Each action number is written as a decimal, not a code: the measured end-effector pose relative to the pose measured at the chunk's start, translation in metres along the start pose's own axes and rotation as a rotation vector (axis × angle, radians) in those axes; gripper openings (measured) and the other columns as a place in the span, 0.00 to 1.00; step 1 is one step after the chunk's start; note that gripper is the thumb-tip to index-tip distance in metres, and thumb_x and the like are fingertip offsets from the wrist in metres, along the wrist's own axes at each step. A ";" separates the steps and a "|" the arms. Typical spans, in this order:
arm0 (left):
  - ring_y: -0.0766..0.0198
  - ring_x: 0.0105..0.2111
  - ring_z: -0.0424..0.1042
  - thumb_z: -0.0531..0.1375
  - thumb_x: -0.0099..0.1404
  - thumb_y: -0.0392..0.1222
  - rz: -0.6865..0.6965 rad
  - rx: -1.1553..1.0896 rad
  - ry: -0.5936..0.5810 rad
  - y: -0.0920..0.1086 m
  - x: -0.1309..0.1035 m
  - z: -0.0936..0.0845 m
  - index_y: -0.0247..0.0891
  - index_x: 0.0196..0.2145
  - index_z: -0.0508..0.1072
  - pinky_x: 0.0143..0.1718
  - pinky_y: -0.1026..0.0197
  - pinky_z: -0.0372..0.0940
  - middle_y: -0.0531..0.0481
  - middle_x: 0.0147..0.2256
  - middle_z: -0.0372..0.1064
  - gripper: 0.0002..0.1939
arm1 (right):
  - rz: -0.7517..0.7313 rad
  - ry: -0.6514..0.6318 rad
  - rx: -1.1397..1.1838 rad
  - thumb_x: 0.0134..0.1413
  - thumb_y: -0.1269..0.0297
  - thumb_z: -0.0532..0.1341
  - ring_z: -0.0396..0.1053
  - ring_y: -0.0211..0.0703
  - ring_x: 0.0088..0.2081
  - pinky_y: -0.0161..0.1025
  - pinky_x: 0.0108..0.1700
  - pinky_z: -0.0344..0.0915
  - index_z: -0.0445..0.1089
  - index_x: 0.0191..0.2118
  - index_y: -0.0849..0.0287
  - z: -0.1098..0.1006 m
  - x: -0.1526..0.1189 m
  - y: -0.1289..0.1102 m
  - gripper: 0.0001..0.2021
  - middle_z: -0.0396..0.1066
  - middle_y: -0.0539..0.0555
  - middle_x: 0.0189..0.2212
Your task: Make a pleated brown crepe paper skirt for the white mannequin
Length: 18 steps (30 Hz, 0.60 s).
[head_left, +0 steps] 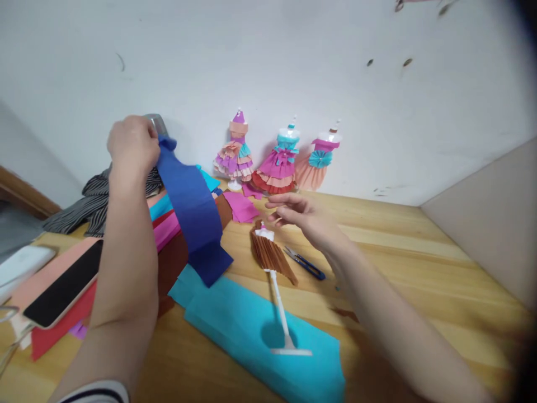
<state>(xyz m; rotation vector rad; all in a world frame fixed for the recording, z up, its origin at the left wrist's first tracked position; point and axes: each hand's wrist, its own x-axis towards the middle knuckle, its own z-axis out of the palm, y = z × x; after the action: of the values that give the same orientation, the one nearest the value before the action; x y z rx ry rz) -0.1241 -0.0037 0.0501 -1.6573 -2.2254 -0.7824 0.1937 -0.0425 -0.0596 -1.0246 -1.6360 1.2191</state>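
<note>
My left hand (136, 145) is raised at the left, its fingers closed on the top end of a dark blue crepe paper strip (191, 201) that hangs down in a curve. My right hand (304, 215) hovers with fingers apart and nothing between them. Just below and left of it is a small white mannequin stand (280, 308), dressed in a pleated brown paper piece (271, 254). The stand's base is over a turquoise crepe paper sheet (251, 324). Blue-handled thread snips (305, 263) lie on the wood right of the mannequin, under my right forearm.
Three small mannequins in paper dresses (235, 151) stand along the wall. Magenta paper scraps (242, 206) lie before them. At the left are a phone (65, 285), a white device (25, 268), striped cloth (84, 201) and layered coloured paper. A side wall (482, 207) bounds the right.
</note>
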 end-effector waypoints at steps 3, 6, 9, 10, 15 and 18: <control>0.47 0.52 0.65 0.53 0.64 0.38 -0.035 0.016 -0.128 -0.005 -0.003 0.012 0.31 0.41 0.73 0.52 0.47 0.61 0.41 0.48 0.71 0.12 | -0.002 0.008 -0.200 0.49 0.64 0.62 0.74 0.44 0.35 0.41 0.39 0.70 0.75 0.38 0.62 0.003 0.034 0.018 0.10 0.78 0.57 0.35; 0.42 0.49 0.68 0.55 0.60 0.34 -0.037 -0.025 -0.192 -0.006 -0.009 0.032 0.31 0.35 0.75 0.48 0.44 0.63 0.36 0.44 0.73 0.10 | 0.011 -0.027 -0.289 0.44 0.73 0.64 0.74 0.46 0.36 0.41 0.42 0.68 0.74 0.25 0.63 0.012 0.061 0.036 0.02 0.77 0.56 0.28; 0.38 0.50 0.68 0.59 0.55 0.33 -0.071 -0.127 -0.240 -0.007 -0.011 0.052 0.30 0.31 0.76 0.49 0.41 0.62 0.33 0.42 0.74 0.07 | 0.029 -0.090 -0.306 0.44 0.75 0.63 0.74 0.46 0.37 0.40 0.42 0.68 0.72 0.22 0.62 0.027 0.073 0.042 0.05 0.77 0.55 0.27; 0.39 0.50 0.68 0.59 0.55 0.34 -0.078 -0.169 -0.241 -0.008 -0.011 0.057 0.31 0.32 0.76 0.51 0.42 0.62 0.34 0.43 0.74 0.07 | 0.035 -0.113 -0.295 0.45 0.76 0.62 0.74 0.46 0.38 0.39 0.42 0.68 0.72 0.23 0.62 0.033 0.072 0.040 0.05 0.78 0.56 0.28; 0.56 0.48 0.70 0.57 0.61 0.38 -0.130 -0.507 -0.144 0.004 -0.006 0.057 0.30 0.49 0.71 0.50 0.55 0.65 0.41 0.49 0.71 0.18 | 0.096 -0.344 -0.138 0.55 0.70 0.56 0.76 0.40 0.32 0.34 0.33 0.71 0.74 0.39 0.63 0.073 0.035 0.008 0.10 0.78 0.57 0.34; 0.64 0.42 0.72 0.55 0.65 0.41 -0.154 -0.766 -0.122 0.020 0.003 0.043 0.31 0.53 0.65 0.42 0.61 0.68 0.45 0.49 0.70 0.20 | 0.212 -0.734 0.082 0.52 0.73 0.57 0.75 0.34 0.25 0.30 0.24 0.69 0.69 0.51 0.62 0.104 0.002 -0.008 0.19 0.73 0.61 0.49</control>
<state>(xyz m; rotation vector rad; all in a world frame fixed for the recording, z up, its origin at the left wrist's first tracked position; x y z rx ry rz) -0.1012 0.0266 0.0220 -1.8678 -2.3013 -1.7880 0.0941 -0.0727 -0.0709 -0.7456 -2.0222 1.9456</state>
